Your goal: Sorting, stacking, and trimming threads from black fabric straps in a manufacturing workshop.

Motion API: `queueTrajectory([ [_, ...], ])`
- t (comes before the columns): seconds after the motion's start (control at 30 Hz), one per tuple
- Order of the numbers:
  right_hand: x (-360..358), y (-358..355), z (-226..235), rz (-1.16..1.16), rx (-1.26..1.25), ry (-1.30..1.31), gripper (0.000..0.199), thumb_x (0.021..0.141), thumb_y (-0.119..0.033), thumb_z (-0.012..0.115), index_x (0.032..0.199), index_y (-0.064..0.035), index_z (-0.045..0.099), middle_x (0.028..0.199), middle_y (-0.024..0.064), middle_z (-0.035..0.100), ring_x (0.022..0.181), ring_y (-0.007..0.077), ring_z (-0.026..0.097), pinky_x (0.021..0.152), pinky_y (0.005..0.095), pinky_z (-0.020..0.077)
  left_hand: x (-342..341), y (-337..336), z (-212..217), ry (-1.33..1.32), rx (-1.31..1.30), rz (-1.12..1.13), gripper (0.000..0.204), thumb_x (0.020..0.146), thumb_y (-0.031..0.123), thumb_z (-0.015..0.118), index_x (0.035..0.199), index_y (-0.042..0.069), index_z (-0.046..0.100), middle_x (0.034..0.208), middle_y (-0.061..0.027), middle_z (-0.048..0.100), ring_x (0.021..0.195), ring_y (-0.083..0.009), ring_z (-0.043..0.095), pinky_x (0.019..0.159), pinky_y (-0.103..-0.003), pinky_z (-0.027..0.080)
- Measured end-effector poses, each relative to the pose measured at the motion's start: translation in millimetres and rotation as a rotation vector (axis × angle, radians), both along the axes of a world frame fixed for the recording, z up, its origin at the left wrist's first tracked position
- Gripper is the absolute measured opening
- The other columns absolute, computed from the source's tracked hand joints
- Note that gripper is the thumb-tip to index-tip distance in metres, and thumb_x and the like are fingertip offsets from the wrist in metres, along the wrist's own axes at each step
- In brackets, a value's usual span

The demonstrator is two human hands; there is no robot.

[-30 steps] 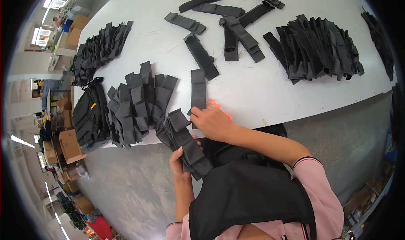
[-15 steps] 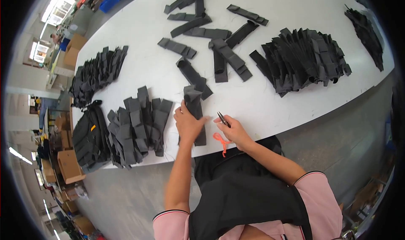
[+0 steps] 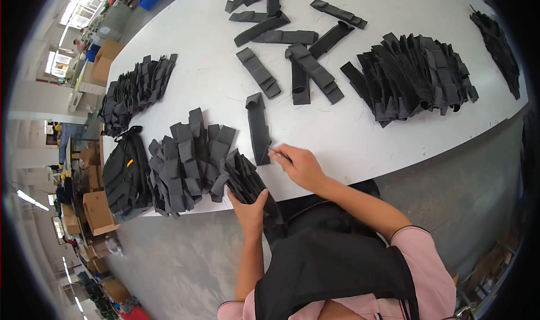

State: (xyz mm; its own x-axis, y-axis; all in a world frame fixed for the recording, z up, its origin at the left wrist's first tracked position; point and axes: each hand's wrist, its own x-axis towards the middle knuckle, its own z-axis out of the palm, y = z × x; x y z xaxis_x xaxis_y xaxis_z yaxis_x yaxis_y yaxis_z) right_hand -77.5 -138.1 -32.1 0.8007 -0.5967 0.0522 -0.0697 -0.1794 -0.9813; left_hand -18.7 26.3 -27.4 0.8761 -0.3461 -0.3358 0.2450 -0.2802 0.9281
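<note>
A long black fabric strip [image 3: 259, 130] lies on the white table [image 3: 349, 134] in front of me. My right hand [image 3: 298, 163] rests at its near end, fingers closed around a small thin tool whose tip touches the strip. My left hand [image 3: 249, 203] holds a bundle of black strips [image 3: 247, 179] at the table's near edge, beside a fanned pile of folded black strips [image 3: 188, 159].
A big heap of black strips [image 3: 413, 78] lies at the right, several loose strips [image 3: 287, 44] at the far middle, another pile [image 3: 135, 92] at the far left. A black bag [image 3: 121, 173] sits at the left end. Cardboard boxes [image 3: 98, 213] stand on the floor.
My left hand has left the strip on the table and now grips the bundle at the near edge. My right hand moved up to the strip's near end. The view tilted.
</note>
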Motion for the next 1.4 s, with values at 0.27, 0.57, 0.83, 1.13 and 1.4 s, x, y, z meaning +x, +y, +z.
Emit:
queueTrajectory([
  [0.27, 10.3, 9.9, -4.6, 0.056, -0.640, 0.130, 0.021, 0.077, -0.019, 0.065, 0.095, -0.0121, 0.056, 0.082, 0.0043, 0.056, 0.061, 0.0223, 0.054, 0.058, 0.0349, 0.0432, 1.2, 31.0, -3.6, -0.209, 0.074, 0.151, 0.089, 0.066, 0.007, 0.075, 0.135, -0.006, 0.020, 0.131, -0.0179, 0.036, 0.120, -0.0247, 0.038, 0.103, -0.033, 0.027],
  [0.57, 36.7, 17.6, -17.3, 0.205, -0.975, -0.092, 0.017, 0.065, -0.007, 0.060, 0.081, -0.0094, 0.053, 0.075, 0.0034, 0.048, 0.058, 0.0165, 0.053, 0.056, 0.0291, 0.0332, -3.2, 29.0, 9.8, -0.118, -0.002, 0.121, 0.083, 0.064, 0.005, 0.074, 0.132, -0.004, 0.028, 0.123, -0.0136, 0.043, 0.111, -0.0214, 0.045, 0.097, -0.031, 0.033],
  [0.83, 7.6, 12.1, -11.9, 0.164, -0.725, -0.002, 0.020, 0.069, -0.009, 0.065, 0.086, -0.0084, 0.055, 0.076, 0.0029, 0.050, 0.060, 0.0223, 0.053, 0.062, 0.0349, 0.0430, -10.0, 39.4, 19.1, -0.111, -0.021, 0.172, 0.082, 0.065, 0.005, 0.075, 0.132, -0.003, 0.029, 0.123, -0.0138, 0.044, 0.110, -0.0214, 0.046, 0.096, -0.031, 0.035],
  [1.13, 14.2, 23.0, -12.2, 0.214, -0.910, -0.054, 0.014, 0.073, -0.012, 0.063, 0.084, -0.0085, 0.055, 0.074, 0.0028, 0.049, 0.060, 0.0187, 0.053, 0.058, 0.0328, 0.0402, -11.1, 36.3, 24.6, -0.037, -0.006, 0.094, 0.083, 0.064, 0.003, 0.075, 0.133, -0.003, 0.028, 0.121, -0.0135, 0.046, 0.106, -0.0208, 0.049, 0.092, -0.030, 0.039],
  [1.4, 5.7, 23.1, -17.2, 0.180, -0.796, -0.033, 0.013, 0.074, -0.010, 0.062, 0.086, -0.0074, 0.056, 0.075, 0.0047, 0.052, 0.063, 0.0213, 0.057, 0.067, 0.0341, 0.0475, -13.4, 44.2, 25.3, -0.024, 0.014, 0.072, 0.087, 0.063, 0.003, 0.075, 0.134, -0.003, 0.027, 0.124, -0.0133, 0.045, 0.109, -0.0209, 0.048, 0.095, -0.031, 0.038],
])
